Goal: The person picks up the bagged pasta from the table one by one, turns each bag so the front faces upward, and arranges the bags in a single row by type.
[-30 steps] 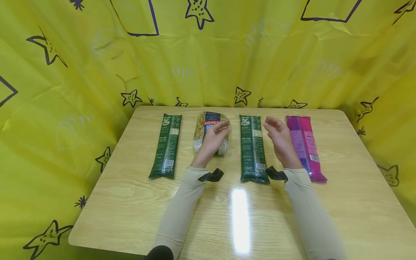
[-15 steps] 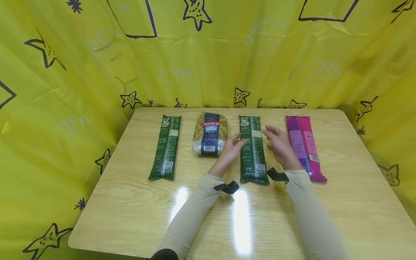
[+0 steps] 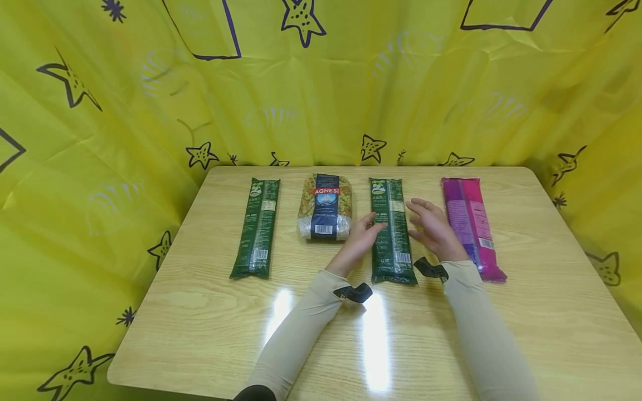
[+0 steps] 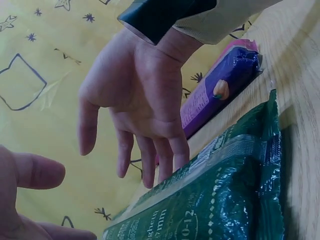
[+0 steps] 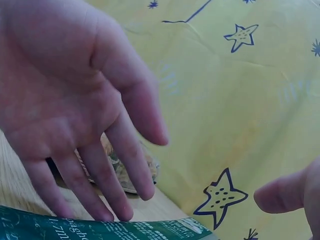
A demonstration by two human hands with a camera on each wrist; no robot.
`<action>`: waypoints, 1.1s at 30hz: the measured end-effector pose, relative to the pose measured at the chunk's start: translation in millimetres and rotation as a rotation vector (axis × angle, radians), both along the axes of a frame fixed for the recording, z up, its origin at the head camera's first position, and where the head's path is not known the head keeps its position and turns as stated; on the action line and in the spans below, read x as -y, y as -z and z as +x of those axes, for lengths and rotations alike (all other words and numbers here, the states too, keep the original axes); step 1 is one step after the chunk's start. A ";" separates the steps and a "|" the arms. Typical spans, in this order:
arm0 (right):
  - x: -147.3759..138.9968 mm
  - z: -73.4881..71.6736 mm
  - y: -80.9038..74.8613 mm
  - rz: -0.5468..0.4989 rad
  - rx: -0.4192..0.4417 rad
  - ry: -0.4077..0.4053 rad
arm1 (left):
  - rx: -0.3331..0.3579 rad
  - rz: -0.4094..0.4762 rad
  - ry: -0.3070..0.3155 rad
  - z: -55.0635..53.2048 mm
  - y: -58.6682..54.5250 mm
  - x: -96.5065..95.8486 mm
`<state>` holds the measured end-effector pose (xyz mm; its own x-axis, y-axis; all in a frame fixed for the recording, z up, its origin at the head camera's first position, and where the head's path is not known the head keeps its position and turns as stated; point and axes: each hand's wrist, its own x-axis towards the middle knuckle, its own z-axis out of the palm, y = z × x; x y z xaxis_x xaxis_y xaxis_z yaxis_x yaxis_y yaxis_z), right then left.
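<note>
Head view, green spaghetti packet: lies face up on the desk (image 3: 200, 317), between both hands; this spaghetti packet (image 3: 395, 239) is right of the pasta bag (image 3: 326, 206).
Head view, left hand: the left hand (image 3: 361, 240) is at the packet's left edge, fingertips overlapping it in view, grip apart.
Head view, right hand: the right hand (image 3: 435, 230) is just beside the right edge, grip apart.
Head view, outer packets: a second green packet (image 3: 256, 228) lies far left, a pink packet (image 3: 471, 228) to the right.
Left wrist view, right hand: palm showing, fingers extended down behind the spaghetti packet; contact cannot be told.
Right wrist view, left hand: fingers reach down to the spaghetti packet's edge, the pasta bag behind them; contact is unclear.
</note>
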<state>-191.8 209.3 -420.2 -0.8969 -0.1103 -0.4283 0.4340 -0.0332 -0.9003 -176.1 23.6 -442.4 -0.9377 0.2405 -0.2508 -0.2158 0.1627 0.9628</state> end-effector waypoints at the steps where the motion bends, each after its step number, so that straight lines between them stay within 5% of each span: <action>1: 0.0 -0.7 0.1 -0.012 0.004 -0.001 | 0.003 -0.009 0.002 -0.4 0.8 -0.3; 17: 0.6 -5.0 5.4 -0.042 0.035 0.013 | 0.048 -0.058 -0.018 0.3 1.6 -3.1; 33: 2.0 -8.2 6.9 -0.124 0.048 -0.003 | 0.057 -0.001 0.046 2.2 2.7 -0.8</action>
<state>-200.0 207.3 -427.1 -0.8750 -0.1681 -0.4540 0.4772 -0.1414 -0.8674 -173.9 24.4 -445.1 -0.9096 0.2830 -0.3041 -0.2627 0.1751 0.9489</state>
